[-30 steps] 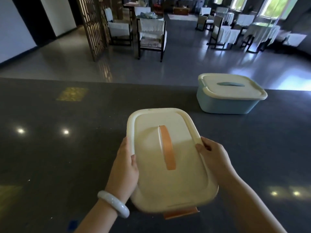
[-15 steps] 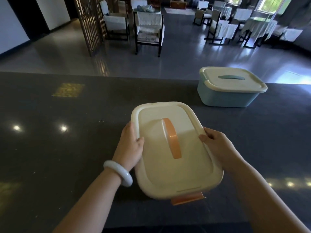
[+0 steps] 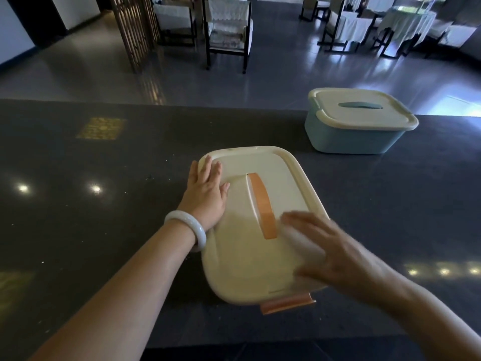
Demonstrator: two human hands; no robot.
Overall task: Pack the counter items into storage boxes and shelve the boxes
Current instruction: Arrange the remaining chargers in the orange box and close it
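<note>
A storage box with a cream lid [image 3: 250, 259] and an orange handle strip [image 3: 263, 204] rests on the dark counter [image 3: 91, 225] in front of me. An orange edge [image 3: 286, 304] of the box shows under the lid's near side. My left hand [image 3: 205, 194], with a white bangle on the wrist, lies flat and open on the lid's left part. My right hand [image 3: 335, 256] is blurred, fingers spread, flat over the lid's near right corner. A second box, light blue [image 3: 348, 139] with a cream lid and a blue handle, stands shut at the counter's far right.
The counter's far edge runs across the middle of the view; beyond it lies a grey floor with dark-framed chairs [image 3: 226, 29], tables with white cloths [image 3: 406, 19] and a wooden lattice screen [image 3: 135, 29]. Ceiling lights reflect on the counter.
Both hands left the lid's side edges and now lie flat on top of it. The cream-lidded box now rests on the counter. The right hand is in motion.
</note>
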